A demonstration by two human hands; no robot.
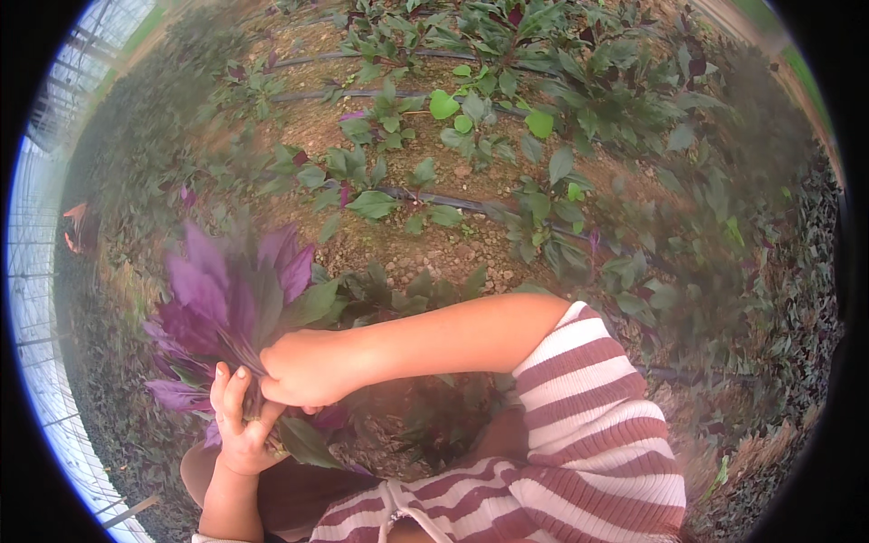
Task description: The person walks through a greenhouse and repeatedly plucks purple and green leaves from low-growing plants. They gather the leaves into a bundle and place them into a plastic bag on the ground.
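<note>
A bunch of cut leafy shoots (210, 298) fans out at the left, showing mostly purple leaf undersides and a few green upper faces. Around the lower stems curl the fingers of my left hand (244, 434), with the fingertips pointing up. My right hand (309, 366) reaches across my body and is closed at the stems just above the left one. Its fingers are mostly hidden behind the back of the hand. A broad green leaf (307, 442) hangs below my right hand.
Rows of low green and purple plants (373, 203) grow ahead in brown pebbly soil (421, 254). Black irrigation hoses (461, 201) run between them. Denser foliage (611, 88) stands at the upper right. A translucent greenhouse wall (34, 271) curves along the left. My bent knee (305, 485) is below the hands.
</note>
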